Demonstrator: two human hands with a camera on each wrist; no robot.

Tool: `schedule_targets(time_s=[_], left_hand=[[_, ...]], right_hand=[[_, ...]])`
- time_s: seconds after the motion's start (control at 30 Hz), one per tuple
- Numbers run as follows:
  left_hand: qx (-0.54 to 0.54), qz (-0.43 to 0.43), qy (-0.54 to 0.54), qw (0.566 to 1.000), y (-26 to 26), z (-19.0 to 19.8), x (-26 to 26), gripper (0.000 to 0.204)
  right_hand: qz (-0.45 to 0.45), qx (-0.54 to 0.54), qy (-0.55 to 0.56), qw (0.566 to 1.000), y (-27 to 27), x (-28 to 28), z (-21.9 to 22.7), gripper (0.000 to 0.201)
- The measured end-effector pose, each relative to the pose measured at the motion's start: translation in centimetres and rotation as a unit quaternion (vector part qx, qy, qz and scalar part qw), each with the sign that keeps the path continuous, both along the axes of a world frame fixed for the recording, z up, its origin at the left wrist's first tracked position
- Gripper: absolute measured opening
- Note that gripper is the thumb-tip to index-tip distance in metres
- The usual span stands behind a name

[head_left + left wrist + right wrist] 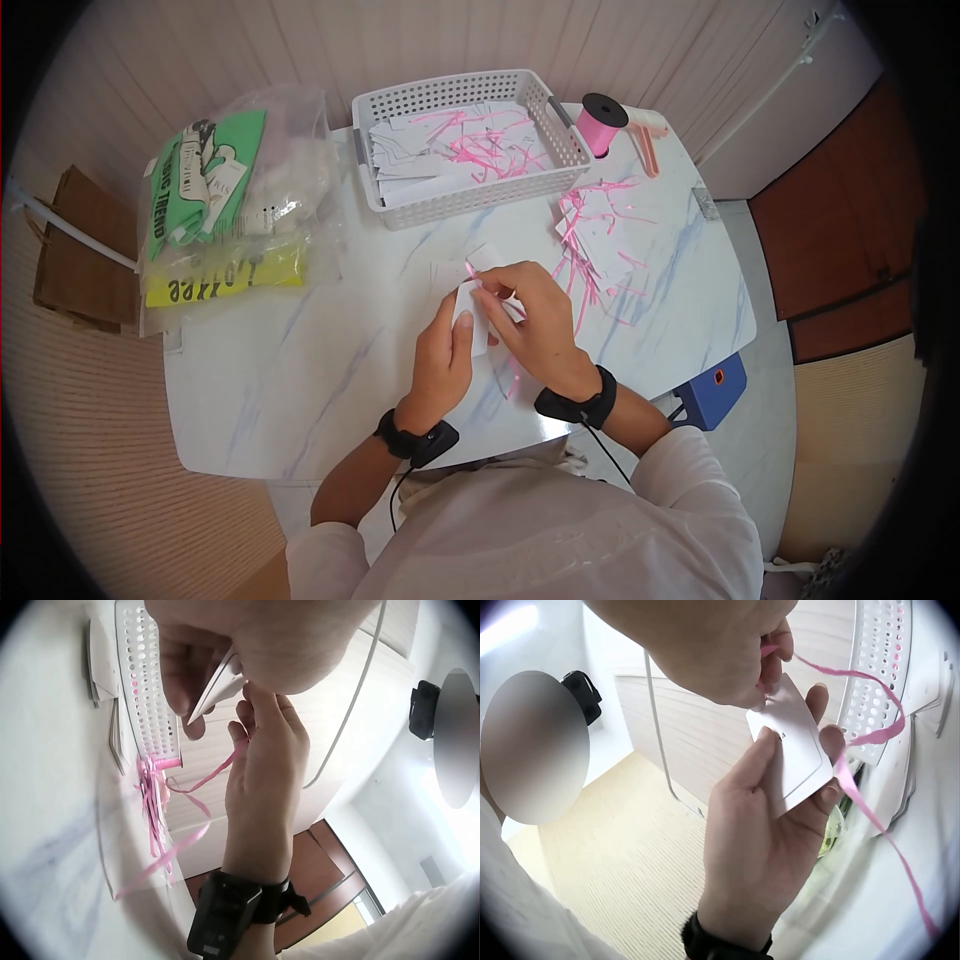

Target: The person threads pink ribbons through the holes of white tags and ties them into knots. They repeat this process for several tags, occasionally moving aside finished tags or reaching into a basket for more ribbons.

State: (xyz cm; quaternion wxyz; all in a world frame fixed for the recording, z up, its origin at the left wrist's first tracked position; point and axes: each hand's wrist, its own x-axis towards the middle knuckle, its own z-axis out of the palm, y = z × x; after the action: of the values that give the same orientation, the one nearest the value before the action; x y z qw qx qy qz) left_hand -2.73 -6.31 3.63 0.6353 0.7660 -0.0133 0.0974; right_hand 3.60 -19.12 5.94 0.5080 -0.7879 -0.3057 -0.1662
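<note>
My left hand (440,365) grips white card tags (799,750) between thumb and fingers, above the marbled table. At their top end, my right hand (545,320) pinches a thin pink ribbon (889,739) with thumb and forefinger. In the right wrist view the ribbon trails from those fingertips past the cards toward the table. The left wrist view shows the ribbon (202,784) hanging in a loose curl below the right hand (266,765). More white cards (482,258) lie on the table just beyond both hands. The ribbon's end at the tag is hidden by fingers.
A white perforated basket (470,210) of cards and pink ribbons stands at the back. A pink ribbon spool (598,135) is beside it. Ribboned tags (598,245) are piled at the right. Plastic bags (290,190) with green and yellow packaging lie at the left.
</note>
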Motion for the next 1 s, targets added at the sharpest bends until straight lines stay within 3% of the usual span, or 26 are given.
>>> schedule_targets(time_s=[0.07, 0.13, 0.17, 0.23, 0.37, 0.43, 0.5, 0.77, 0.9, 1.0], left_hand=[[-0.001, -0.005, -0.021, 1.000, -0.1, 0.2, 0.0, 0.034], [-0.010, -0.016, -0.016, 1.000, 0.0, -0.7, 0.1, 0.034], [-0.019, -0.028, -0.009, 0.999, 0.0, -1.1, 0.1, 0.034], [-0.029, -0.045, -0.014, 0.998, -0.1, -1.2, 0.0, 0.034], [-0.047, -0.082, -0.001, 0.996, -0.1, -0.8, 0.0, 0.034], [-0.022, -0.099, 0.013, 0.995, 0.0, 1.1, -0.2, 0.034], [0.003, -0.115, 0.028, 0.993, -0.1, 1.6, -0.2, 0.034], [-0.107, -0.173, 0.053, 0.978, -0.1, 0.0, 0.0, 0.036], [-0.076, -0.183, 0.048, 0.979, 0.2, 0.3, 0.1, 0.036], [-0.138, -0.209, 0.063, 0.966, 0.1, -0.3, 0.1, 0.037]], right_hand=[[-0.002, -0.008, -0.016, 1.000, -0.4, 0.2, 0.8, 0.021], [0.000, 0.034, 0.111, 0.993, -1.1, 0.5, 1.5, 0.020], [-0.002, 0.034, 0.112, 0.993, -1.4, 0.8, 1.5, 0.020], [0.102, 0.035, 0.232, 0.967, -2.2, 1.8, 1.2, 0.016], [0.157, 0.007, 0.278, 0.947, -3.1, 3.0, 1.5, 0.013], [0.110, 0.133, 0.336, 0.926, -3.0, 3.9, 1.7, 0.016], [0.080, 0.146, 0.344, 0.924, -3.1, 4.9, 2.0, 0.018], [-0.027, 0.170, 0.319, 0.932, -2.7, 7.1, 1.1, 0.022], [-0.059, 0.180, 0.320, 0.928, -2.8, 7.9, 0.5, 0.023], [-0.077, 0.197, 0.311, 0.927, -2.7, 8.1, 0.2, 0.022]])
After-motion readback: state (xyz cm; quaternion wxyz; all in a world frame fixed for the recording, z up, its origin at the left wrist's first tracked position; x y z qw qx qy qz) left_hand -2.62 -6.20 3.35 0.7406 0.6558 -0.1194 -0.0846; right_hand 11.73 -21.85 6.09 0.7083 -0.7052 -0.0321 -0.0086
